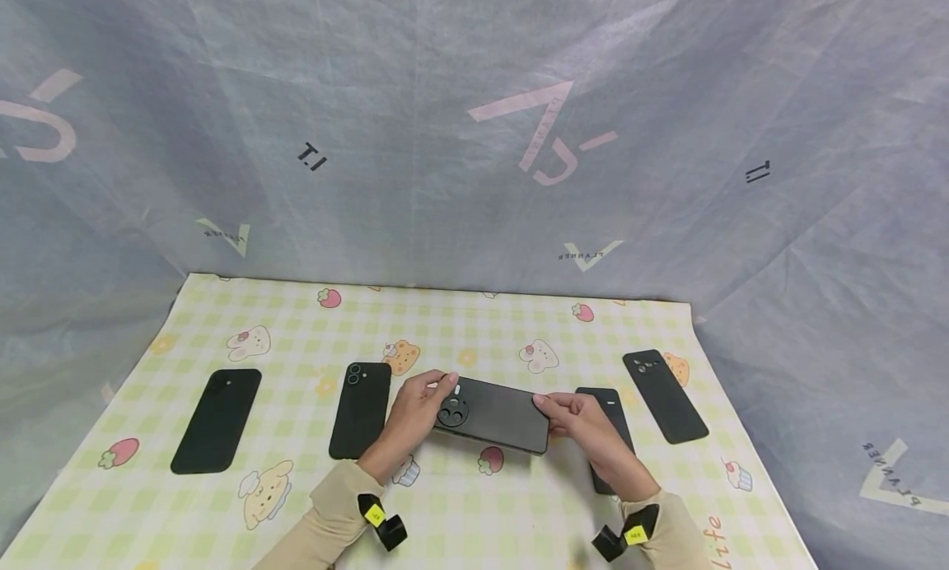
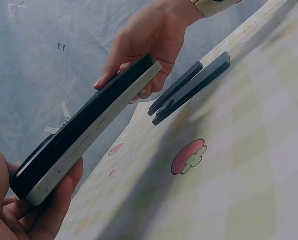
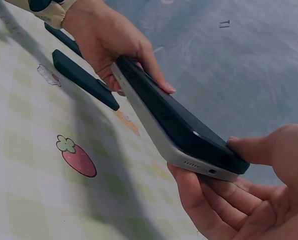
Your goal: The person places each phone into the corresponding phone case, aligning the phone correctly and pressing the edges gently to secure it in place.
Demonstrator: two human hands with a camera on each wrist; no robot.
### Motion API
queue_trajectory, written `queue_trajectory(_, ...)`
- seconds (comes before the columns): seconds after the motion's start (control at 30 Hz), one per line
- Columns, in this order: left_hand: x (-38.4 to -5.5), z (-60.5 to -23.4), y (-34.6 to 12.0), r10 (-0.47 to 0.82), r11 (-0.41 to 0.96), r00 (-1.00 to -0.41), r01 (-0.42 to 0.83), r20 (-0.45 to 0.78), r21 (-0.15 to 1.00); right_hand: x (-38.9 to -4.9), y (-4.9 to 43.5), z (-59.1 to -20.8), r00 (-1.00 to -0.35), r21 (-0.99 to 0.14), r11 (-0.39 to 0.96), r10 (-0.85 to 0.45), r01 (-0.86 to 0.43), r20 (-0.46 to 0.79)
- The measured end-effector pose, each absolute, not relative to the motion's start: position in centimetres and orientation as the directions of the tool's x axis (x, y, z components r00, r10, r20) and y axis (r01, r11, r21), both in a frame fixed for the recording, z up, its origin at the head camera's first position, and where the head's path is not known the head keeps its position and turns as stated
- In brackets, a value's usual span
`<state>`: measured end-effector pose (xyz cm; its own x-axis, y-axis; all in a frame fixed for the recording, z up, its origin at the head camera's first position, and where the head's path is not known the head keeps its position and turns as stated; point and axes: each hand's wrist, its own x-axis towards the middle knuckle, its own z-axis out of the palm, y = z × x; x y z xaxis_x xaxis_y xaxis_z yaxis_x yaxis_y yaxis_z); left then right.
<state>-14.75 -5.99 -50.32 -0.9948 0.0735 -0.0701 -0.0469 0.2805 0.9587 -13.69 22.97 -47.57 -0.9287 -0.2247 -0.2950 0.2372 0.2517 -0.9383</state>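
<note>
A dark phone case (image 1: pixel 504 415) with a round camera ring lies over a silver-edged phone (image 3: pixel 189 164), both raised above the table and tilted. A dark step shows between case and silver edge along the side in the wrist views. The left hand (image 1: pixel 413 412) pinches the camera end, thumb on the case back and fingers beneath. At the opposite end, by the charging port and speaker holes, the right hand (image 1: pixel 593 436) grips the pair with its thumb on top and fingers curled under the silver phone.
Two dark phone-shaped pieces lie to the left, one far left (image 1: pixel 217 422) and another (image 1: pixel 361 409) beside the left hand. On the right, a dark piece (image 1: pixel 611 405) is partly hidden by the right hand, and another (image 1: pixel 665 395) lies beyond it. A checked tablecloth (image 1: pixel 474 331) meets a grey curtain (image 1: pixel 415 183).
</note>
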Motion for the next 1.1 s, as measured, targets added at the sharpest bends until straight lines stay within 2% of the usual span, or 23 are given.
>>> queue_trajectory(0.57,-14.67,-50.19,-5.81,0.070,0.279,-0.995,-0.055,-0.077,0.959,-13.72,23.21,-47.73,-0.916,-0.950,0.244,-0.301,0.196,-0.266)
queue_trajectory(1.1,-14.77,-50.10,-5.86,0.078,0.245,-0.993,-0.066,-0.087,0.967,-13.76,23.30,-47.90,-0.927,-0.954,0.223,-0.272,0.201,-0.259)
